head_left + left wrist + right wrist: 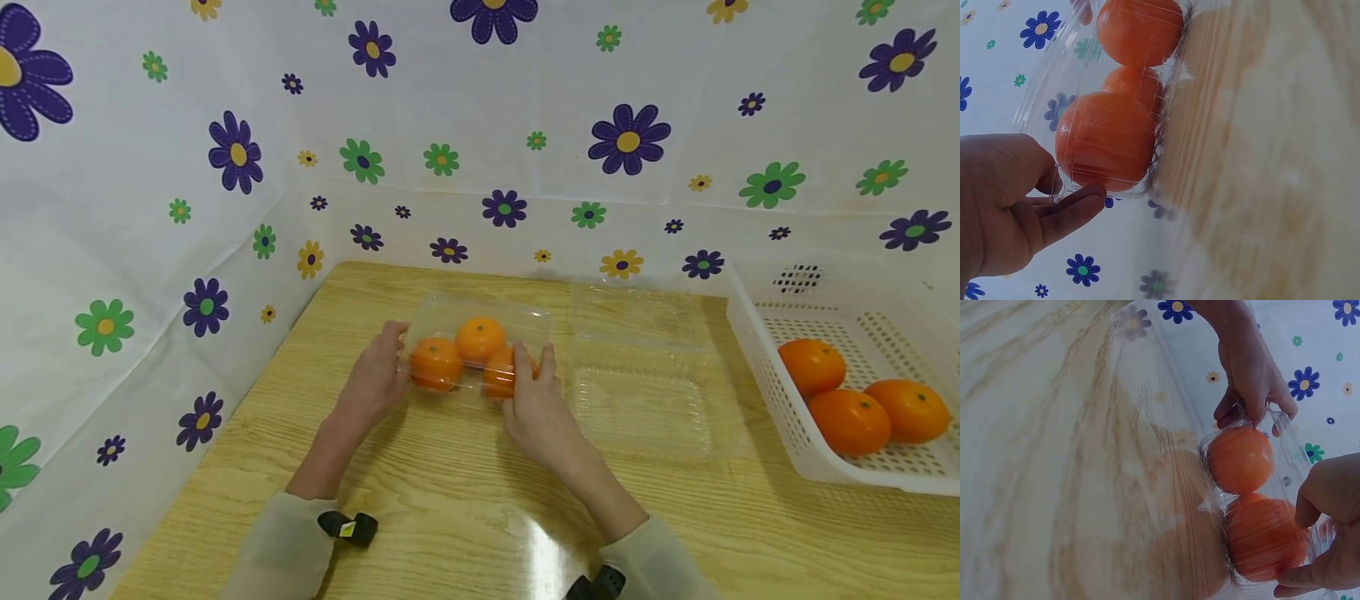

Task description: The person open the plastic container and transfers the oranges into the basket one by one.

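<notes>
A clear plastic clamshell box (442, 310) stands on the table with three oranges inside: a left one (437, 364), a back one (480, 338) and a right one (495, 375), partly behind fingers. My left hand (372, 375) pinches the box's left edge between thumb and fingers, as the left wrist view shows at the box's rim (1063, 190). On the opposite side my right hand (536, 412) grips the right end, its fingers over the top. Clear plastic covers the oranges; whether the lid is fully closed I cannot tell.
Right of the hands lies a second clear clamshell box (641, 408), unfolded flat. A white perforated basket (780, 417) holding three oranges (851, 421) stands at the far right. A flower-print cloth (555, 175) borders the wooden table (435, 508) at back and left.
</notes>
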The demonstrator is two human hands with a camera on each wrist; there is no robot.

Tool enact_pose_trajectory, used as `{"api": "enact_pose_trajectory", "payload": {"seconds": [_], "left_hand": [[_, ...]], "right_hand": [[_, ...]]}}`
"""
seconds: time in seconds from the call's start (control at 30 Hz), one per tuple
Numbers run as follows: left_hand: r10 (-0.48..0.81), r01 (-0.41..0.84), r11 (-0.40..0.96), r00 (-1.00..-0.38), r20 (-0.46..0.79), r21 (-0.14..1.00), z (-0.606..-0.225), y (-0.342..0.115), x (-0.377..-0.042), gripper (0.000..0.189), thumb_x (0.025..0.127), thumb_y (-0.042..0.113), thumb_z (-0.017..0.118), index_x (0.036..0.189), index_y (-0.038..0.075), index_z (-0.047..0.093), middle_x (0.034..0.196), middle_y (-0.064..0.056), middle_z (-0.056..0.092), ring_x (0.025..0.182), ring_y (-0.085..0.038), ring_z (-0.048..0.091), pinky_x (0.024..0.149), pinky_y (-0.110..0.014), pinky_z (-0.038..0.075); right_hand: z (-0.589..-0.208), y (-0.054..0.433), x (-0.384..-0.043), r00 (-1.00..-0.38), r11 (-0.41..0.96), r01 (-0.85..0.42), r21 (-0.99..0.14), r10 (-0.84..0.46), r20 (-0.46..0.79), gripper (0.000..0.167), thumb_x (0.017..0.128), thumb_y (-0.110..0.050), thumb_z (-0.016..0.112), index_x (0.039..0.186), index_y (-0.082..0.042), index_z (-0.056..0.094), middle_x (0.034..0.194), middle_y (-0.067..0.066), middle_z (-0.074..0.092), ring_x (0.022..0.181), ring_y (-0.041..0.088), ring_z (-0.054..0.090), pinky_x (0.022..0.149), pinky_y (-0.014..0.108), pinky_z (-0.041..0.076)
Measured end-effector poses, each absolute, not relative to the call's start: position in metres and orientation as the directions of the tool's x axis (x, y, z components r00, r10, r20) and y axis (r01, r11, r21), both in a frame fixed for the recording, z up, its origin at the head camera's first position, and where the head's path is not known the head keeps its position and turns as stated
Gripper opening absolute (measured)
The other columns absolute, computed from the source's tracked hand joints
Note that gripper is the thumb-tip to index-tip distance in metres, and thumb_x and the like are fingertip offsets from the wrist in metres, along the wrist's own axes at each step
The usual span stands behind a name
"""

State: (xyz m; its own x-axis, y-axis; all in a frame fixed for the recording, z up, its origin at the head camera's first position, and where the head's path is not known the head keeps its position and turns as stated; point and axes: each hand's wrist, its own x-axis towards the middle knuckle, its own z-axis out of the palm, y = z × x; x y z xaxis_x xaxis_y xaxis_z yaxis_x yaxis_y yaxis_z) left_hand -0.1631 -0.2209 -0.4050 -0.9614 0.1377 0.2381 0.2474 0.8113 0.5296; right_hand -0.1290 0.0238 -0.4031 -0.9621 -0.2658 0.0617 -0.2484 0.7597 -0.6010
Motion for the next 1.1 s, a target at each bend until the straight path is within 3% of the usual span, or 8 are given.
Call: {"api": "enact_pose_trajectory", "payload": {"seconds": [0.17,0.5,0.8,0.97,1.1], "left_hand": [[0.120,0.209,0.804,-0.974,0.193,0.556,-0.4054,-0.2200,-0.1632,0.048,0.092,-0.010,0.048,0.139,-0.004,0.038,0.123,-0.031,0.057,0.113,-0.043,0.058,0.086,-0.053,0.053],[0.130,0.197,0.806,-0.979,0.158,0.558,-0.4037,-0.2196,-0.1620,0.047,0.094,-0.007,0.046,0.140,-0.004,0.035,0.128,-0.031,0.054,0.117,-0.043,0.057,0.089,-0.053,0.052],[0.138,0.194,0.809,-0.980,0.141,0.555,-0.4038,-0.2209,-0.1628,0.045,0.096,-0.004,0.043,0.140,-0.003,0.034,0.131,-0.031,0.053,0.121,-0.043,0.055,0.094,-0.054,0.050],[0.140,0.190,0.810,-0.981,0.132,0.554,-0.4025,-0.2210,-0.1632,0.045,0.097,-0.003,0.042,0.141,-0.003,0.033,0.132,-0.030,0.052,0.122,-0.042,0.054,0.095,-0.053,0.049],[0.146,0.202,0.812,-0.979,0.144,0.548,-0.4029,-0.2211,-0.1631,0.044,0.097,-0.003,0.043,0.140,-0.003,0.034,0.129,-0.030,0.054,0.118,-0.042,0.056,0.092,-0.053,0.050]], "right_hand": [[-0.4032,0.0242,-0.1287,-0.960,0.754,-0.252,-0.607,-0.274,0.057,0.072,0.094,-0.006,0.052,0.156,-0.003,0.017,0.154,0.043,0.001,0.120,0.060,0.046,0.048,0.026,0.045],[-0.4027,0.0255,-0.1280,-0.956,0.738,-0.255,-0.625,-0.290,0.048,0.073,0.095,-0.007,0.051,0.157,-0.005,0.014,0.155,0.041,-0.002,0.125,0.061,0.041,0.046,0.025,0.044],[-0.4047,0.0250,-0.1277,-0.951,0.757,-0.286,-0.587,-0.299,0.079,0.066,0.098,-0.010,0.046,0.156,-0.003,0.015,0.154,0.044,0.002,0.115,0.060,0.049,0.040,0.021,0.038],[-0.4044,0.0246,-0.1282,-0.951,0.772,-0.295,-0.563,-0.297,0.090,0.068,0.097,-0.008,0.050,0.156,-0.001,0.016,0.153,0.045,0.004,0.113,0.059,0.051,0.041,0.022,0.041],[-0.4043,0.0237,-0.1285,-0.952,0.790,-0.293,-0.539,-0.292,0.091,0.071,0.096,-0.006,0.055,0.156,-0.002,0.017,0.153,0.045,0.007,0.112,0.058,0.053,0.048,0.028,0.049]]}}
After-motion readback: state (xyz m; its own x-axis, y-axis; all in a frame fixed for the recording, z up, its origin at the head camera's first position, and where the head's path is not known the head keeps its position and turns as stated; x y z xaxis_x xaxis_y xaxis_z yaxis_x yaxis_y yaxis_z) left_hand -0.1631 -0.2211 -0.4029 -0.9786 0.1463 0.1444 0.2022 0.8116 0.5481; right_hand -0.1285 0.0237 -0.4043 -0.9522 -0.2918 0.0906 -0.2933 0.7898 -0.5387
